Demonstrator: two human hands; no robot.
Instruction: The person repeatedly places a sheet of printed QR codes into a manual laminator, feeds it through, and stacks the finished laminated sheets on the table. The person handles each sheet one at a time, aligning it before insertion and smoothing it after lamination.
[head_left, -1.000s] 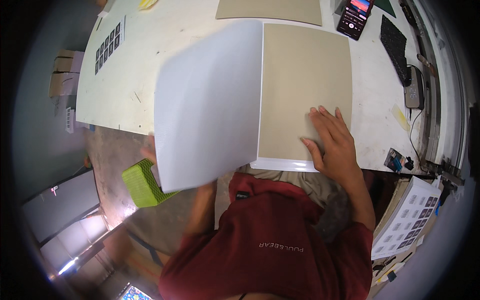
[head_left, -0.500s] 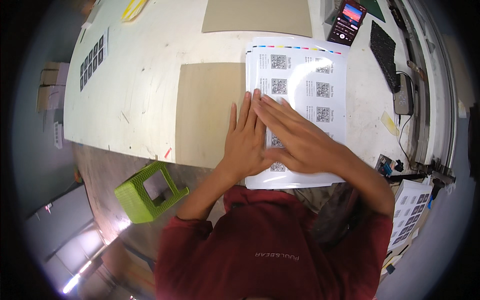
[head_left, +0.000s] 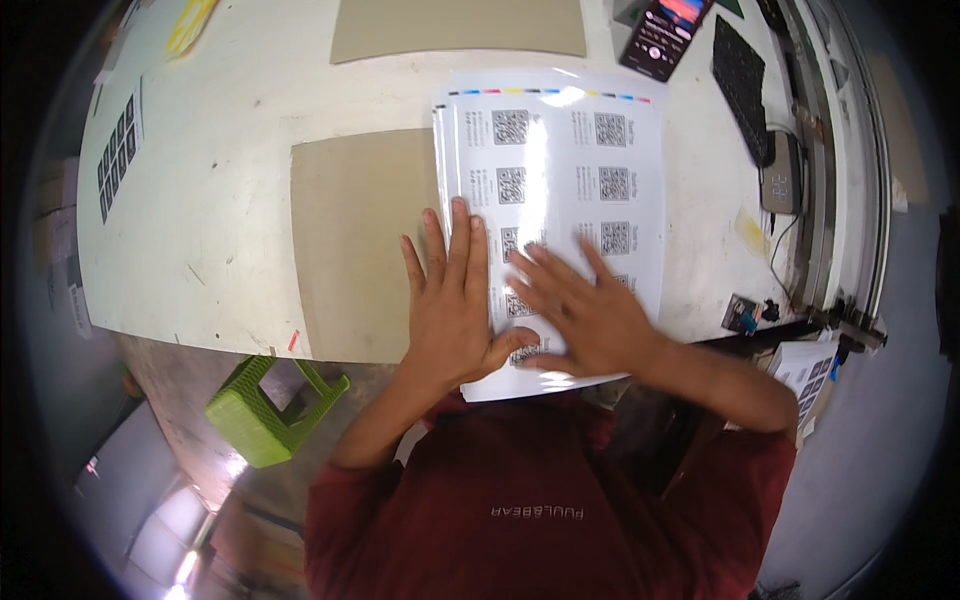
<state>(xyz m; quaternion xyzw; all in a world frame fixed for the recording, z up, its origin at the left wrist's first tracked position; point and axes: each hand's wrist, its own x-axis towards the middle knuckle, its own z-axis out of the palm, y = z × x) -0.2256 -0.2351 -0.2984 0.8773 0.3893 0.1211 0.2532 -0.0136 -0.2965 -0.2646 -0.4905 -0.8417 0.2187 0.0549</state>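
Your left hand and right hand lie flat, fingers spread, gripping nothing, on the glossy white printed sheet, brown cardboard panel just left.

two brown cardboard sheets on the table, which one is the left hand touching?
The nearer brown cardboard sheet, beside the white printed sheet: the left hand overlaps its right edge. The far cardboard sheet lies untouched at the table's far edge.

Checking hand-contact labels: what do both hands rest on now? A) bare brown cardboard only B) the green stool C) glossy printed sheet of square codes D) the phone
C: the left hand and right hand lie flat on the glossy printed sheet, beside the brown cardboard.
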